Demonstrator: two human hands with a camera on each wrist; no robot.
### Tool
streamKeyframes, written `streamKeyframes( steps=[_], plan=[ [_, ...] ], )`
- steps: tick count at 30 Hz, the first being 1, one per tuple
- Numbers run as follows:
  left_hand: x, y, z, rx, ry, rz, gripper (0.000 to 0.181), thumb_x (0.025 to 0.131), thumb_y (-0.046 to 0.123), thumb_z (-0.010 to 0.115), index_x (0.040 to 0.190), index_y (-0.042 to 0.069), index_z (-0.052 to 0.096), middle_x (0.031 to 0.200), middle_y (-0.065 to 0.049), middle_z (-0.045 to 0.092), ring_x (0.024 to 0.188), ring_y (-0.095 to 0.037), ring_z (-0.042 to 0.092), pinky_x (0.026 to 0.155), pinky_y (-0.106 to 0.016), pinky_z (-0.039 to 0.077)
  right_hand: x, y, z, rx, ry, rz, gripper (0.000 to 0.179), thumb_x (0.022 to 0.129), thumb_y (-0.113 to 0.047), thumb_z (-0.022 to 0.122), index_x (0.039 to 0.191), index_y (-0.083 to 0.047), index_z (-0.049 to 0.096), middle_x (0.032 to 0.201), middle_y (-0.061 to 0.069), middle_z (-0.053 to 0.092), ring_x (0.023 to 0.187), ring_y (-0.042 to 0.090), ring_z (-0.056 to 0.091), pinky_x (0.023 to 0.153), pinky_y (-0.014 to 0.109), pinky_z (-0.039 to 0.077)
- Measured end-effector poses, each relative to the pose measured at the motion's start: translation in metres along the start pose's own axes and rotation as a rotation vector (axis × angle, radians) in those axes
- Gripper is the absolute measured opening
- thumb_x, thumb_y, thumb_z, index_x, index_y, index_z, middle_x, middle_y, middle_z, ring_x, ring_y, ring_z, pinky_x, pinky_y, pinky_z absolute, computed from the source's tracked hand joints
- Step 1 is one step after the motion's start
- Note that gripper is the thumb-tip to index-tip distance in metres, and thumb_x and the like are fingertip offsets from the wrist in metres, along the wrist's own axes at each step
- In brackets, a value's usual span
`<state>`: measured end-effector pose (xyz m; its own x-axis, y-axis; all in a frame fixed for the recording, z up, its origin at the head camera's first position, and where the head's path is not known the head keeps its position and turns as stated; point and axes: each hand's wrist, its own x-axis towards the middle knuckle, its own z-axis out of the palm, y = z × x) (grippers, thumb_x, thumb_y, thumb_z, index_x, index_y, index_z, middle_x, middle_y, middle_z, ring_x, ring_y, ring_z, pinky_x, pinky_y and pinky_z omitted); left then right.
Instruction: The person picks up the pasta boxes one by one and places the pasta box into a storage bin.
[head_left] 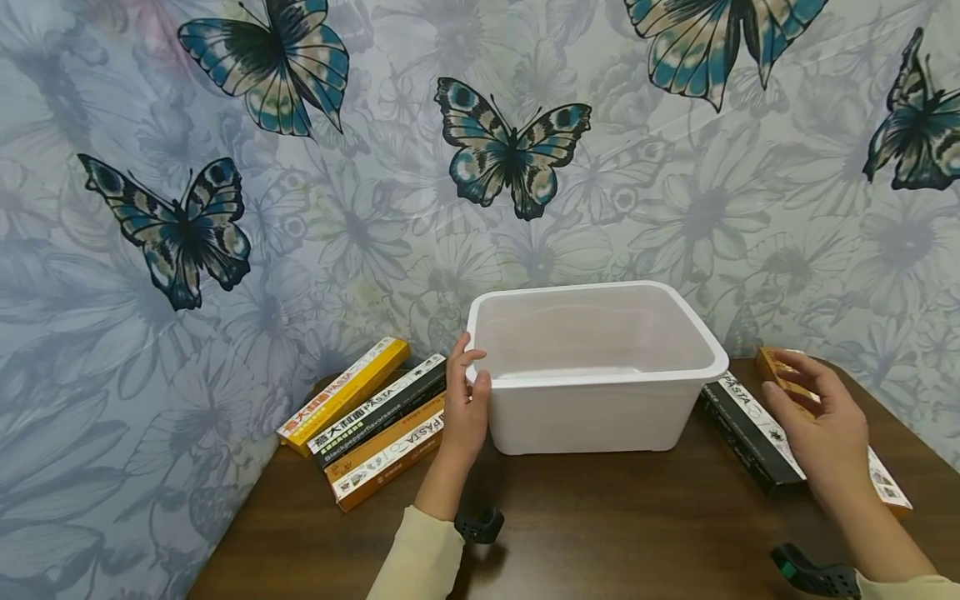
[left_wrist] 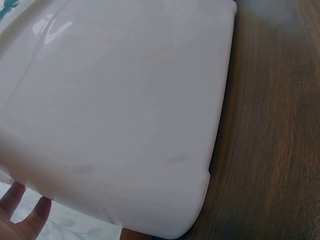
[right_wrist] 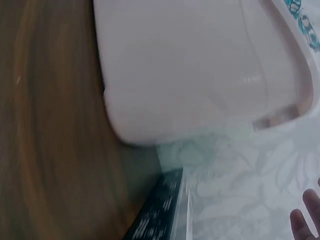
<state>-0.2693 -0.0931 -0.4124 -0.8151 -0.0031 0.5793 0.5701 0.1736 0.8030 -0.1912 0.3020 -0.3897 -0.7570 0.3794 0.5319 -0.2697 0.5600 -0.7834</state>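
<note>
A white plastic bin [head_left: 592,417] stands upright on the table, its open top facing up. My left hand [head_left: 467,408] is at the bin's left end, fingers spread and fairly straight. In the left wrist view, two fingertips [left_wrist: 44,205] meet the side of the bin [left_wrist: 125,115]. My right hand [head_left: 821,425] hovers by the boxes to the right of the bin, thumb and fingers apart. It partly hides an orange-brown pasta box [head_left: 888,479]. A black pasta box [head_left: 742,437] lies just left of that hand. The right wrist view shows fingertips [right_wrist: 300,225] away from the black box [right_wrist: 160,205].
Left of the bin lie a yellow box [head_left: 345,392], a black pasta box [head_left: 378,408] and an orange-brown pasta box [head_left: 390,454], side by side at a slant. The brown wooden table [head_left: 600,517] meets a butterfly-patterned backdrop [head_left: 360,208] right behind the bin.
</note>
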Motion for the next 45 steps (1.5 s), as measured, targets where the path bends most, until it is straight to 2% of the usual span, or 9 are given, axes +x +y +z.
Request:
streamKeyframes(
  steps=[7,16,18,20,23,24,27,32,45],
  plan=[
    [0.000,0.000,0.001,-0.005,-0.001,-0.009,0.032,0.100,0.019,0.041,0.130,0.007,0.046,0.167,-0.012,0.016,0.153,-0.042,0.017,0.116,-0.071,0.020,0.000,0.024,-0.019,-0.043,-0.047,0.007,0.063,0.096,-0.015,0.064,0.152,-0.027,0.039,0.145,-0.015,0.046,0.110,-0.019,0.041,0.085,-0.005,0.031],
    [-0.001,-0.003,0.000,0.000,-0.006,0.014,0.035,0.102,0.043,0.043,0.129,0.020,0.047,0.167,0.002,0.018,0.154,-0.033,0.020,0.116,-0.069,0.024,-0.009,0.048,-0.036,-0.196,-0.081,0.005,0.073,0.097,-0.022,0.063,0.159,-0.019,0.024,0.164,0.011,0.027,0.123,-0.023,0.027,0.092,-0.008,0.020],
    [-0.001,-0.003,0.000,0.004,-0.007,0.011,0.036,0.103,0.044,0.043,0.129,0.020,0.047,0.167,0.002,0.018,0.154,-0.033,0.019,0.116,-0.070,0.023,-0.010,0.051,-0.038,-0.227,-0.092,0.033,0.075,0.097,-0.024,0.063,0.160,-0.017,0.022,0.163,0.020,0.026,0.136,-0.012,0.029,0.096,-0.006,0.017],
    [-0.001,-0.003,0.000,0.005,-0.007,0.009,0.036,0.103,0.044,0.042,0.129,0.020,0.046,0.167,0.002,0.018,0.155,-0.032,0.019,0.116,-0.071,0.021,-0.010,0.055,-0.041,-0.256,-0.111,0.061,0.076,0.098,-0.025,0.062,0.160,-0.013,0.019,0.160,0.027,0.026,0.149,0.011,0.030,0.100,-0.004,0.014],
    [-0.001,-0.003,0.000,0.011,-0.005,0.005,0.036,0.103,0.045,0.042,0.129,0.020,0.046,0.167,0.002,0.018,0.155,-0.032,0.019,0.116,-0.070,0.022,-0.009,0.058,-0.045,-0.276,-0.138,0.102,0.079,0.098,-0.026,0.061,0.160,-0.009,0.014,0.157,0.035,0.024,0.145,0.050,0.026,0.124,0.023,0.019],
    [-0.001,-0.003,0.000,0.012,-0.005,0.004,0.036,0.103,0.045,0.042,0.129,0.020,0.046,0.167,0.002,0.018,0.155,-0.032,0.019,0.116,-0.070,0.023,-0.008,0.059,-0.046,-0.278,-0.146,0.111,0.080,0.098,-0.026,0.061,0.160,-0.008,0.013,0.158,0.036,0.023,0.141,0.057,0.025,0.124,0.024,0.017],
    [-0.001,-0.004,0.000,0.015,0.001,0.011,0.037,0.103,0.045,0.042,0.129,0.020,0.047,0.167,0.001,0.019,0.154,-0.032,0.020,0.116,-0.069,0.024,-0.006,0.062,-0.049,-0.292,-0.158,0.142,0.083,0.098,-0.027,0.061,0.159,-0.003,0.010,0.159,0.037,0.017,0.141,0.060,0.023,0.122,0.058,0.018],
    [-0.001,-0.005,0.000,0.021,0.006,0.012,0.037,0.102,0.045,0.042,0.129,0.021,0.047,0.166,0.002,0.020,0.154,-0.031,0.021,0.116,-0.068,0.024,-0.004,0.070,-0.054,-0.360,-0.164,0.181,0.088,0.097,-0.032,0.062,0.158,0.002,0.009,0.159,0.038,0.013,0.137,0.064,0.024,0.110,0.074,0.020],
    [-0.002,-0.006,0.000,0.021,0.006,0.021,0.035,0.102,0.041,0.044,0.129,0.020,0.048,0.167,-0.001,0.019,0.154,-0.031,0.020,0.116,-0.069,0.025,-0.004,0.102,-0.065,-0.458,-0.237,0.236,0.097,0.095,-0.040,0.062,0.154,0.011,0.005,0.156,0.044,0.008,0.132,0.068,0.025,0.102,0.077,0.025]
  ],
)
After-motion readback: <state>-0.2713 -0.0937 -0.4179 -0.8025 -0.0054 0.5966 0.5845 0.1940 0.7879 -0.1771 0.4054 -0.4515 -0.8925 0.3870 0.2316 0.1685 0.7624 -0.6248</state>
